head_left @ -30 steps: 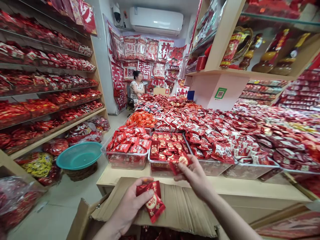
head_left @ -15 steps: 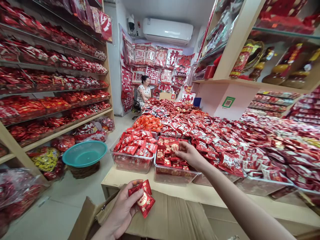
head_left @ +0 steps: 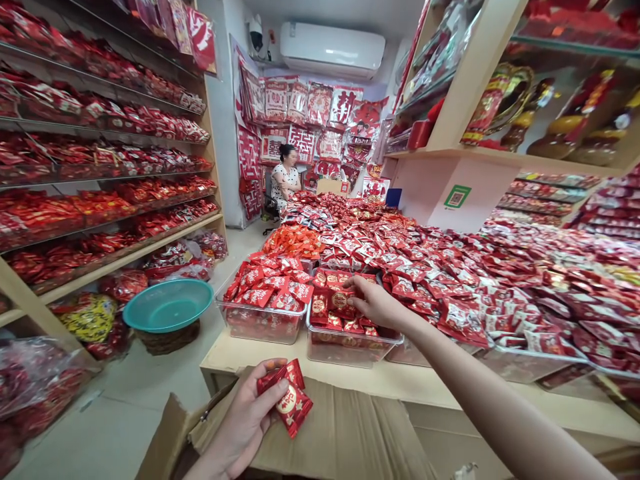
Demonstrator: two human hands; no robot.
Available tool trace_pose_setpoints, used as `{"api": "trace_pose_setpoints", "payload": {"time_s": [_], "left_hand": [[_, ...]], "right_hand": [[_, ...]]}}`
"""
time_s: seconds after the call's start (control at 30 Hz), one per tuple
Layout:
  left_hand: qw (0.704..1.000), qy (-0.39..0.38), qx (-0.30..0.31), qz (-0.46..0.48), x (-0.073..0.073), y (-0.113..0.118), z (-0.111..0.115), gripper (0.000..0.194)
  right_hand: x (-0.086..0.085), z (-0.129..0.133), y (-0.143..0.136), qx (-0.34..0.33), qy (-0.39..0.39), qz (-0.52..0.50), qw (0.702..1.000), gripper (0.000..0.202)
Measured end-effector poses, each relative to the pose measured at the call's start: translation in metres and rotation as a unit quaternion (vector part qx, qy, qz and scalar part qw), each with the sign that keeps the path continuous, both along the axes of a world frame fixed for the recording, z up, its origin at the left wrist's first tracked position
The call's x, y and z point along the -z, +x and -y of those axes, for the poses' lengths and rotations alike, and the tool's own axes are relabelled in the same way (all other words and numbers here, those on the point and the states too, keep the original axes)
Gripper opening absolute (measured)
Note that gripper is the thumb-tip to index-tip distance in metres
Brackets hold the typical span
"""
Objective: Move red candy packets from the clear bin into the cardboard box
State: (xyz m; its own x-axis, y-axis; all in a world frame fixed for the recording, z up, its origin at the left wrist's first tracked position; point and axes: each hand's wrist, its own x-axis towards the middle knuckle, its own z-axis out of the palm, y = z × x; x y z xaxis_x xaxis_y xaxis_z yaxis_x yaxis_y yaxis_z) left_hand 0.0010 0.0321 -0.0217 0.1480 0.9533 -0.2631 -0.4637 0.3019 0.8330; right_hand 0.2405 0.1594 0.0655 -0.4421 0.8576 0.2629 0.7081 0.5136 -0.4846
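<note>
My left hand (head_left: pixel 253 410) is closed on red wrapped candy packets (head_left: pixel 290 403), at least two stacked, with gold print and stars. It hovers above the flaps of an open cardboard box (head_left: pixel 345 427). Over a clear plastic bin (head_left: pixel 345 350) reaches my right hand (head_left: pixel 373 303), its thumb and fingers pinching the right edge of a red packet (head_left: pixel 342 303) with a round gold print. Similar packets fill that bin. Just left of it, another clear bin (head_left: pixel 260 323) is heaped with brighter red packets.
More red packets (head_left: pixel 430 267) cover the wooden counter (head_left: pixel 240 353) behind and to the right. A teal basin (head_left: pixel 169 303) rests on a basket on the floor at left. Packed shelves (head_left: pixel 100 180) line the left wall. A person (head_left: pixel 286 180) sits at the back. A cabinet (head_left: pixel 450 157) overhangs at right.
My right hand has shifted slightly left and now pinches a packet in the bin. The left hand keeps its packets in nearly the same place. The view has shifted slightly.
</note>
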Motion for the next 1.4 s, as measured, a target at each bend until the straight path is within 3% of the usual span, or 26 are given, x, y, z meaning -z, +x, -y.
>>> {"api": "trace_pose_setpoints", "payload": {"time_s": [0.33, 0.6, 1.03, 1.2, 1.4], "left_hand": [[1.0, 0.004, -0.01, -0.01, 0.001, 0.002, -0.001, 0.029], [0.999, 0.038, -0.005, -0.006, 0.003, 0.005, -0.001, 0.034], [0.999, 0.035, 0.008, -0.001, 0.002, 0.004, -0.001, 0.034], [0.999, 0.036, 0.014, 0.0, 0.003, 0.002, -0.002, 0.034], [1.0, 0.025, 0.017, -0.006, 0.003, 0.001, -0.003, 0.035]], "right_hand": [[-0.016, -0.001, -0.007, -0.044, 0.024, 0.103, 0.993, 0.029], [-0.013, 0.0, 0.005, -0.014, 0.022, 0.063, 0.998, 0.03], [-0.014, -0.022, 0.014, 0.03, -0.037, -0.073, 0.996, 0.024], [-0.021, -0.01, 0.017, 0.06, -0.013, 0.006, 0.998, 0.021], [-0.03, 0.018, 0.043, 0.051, 0.039, 0.132, 0.989, 0.026]]}}
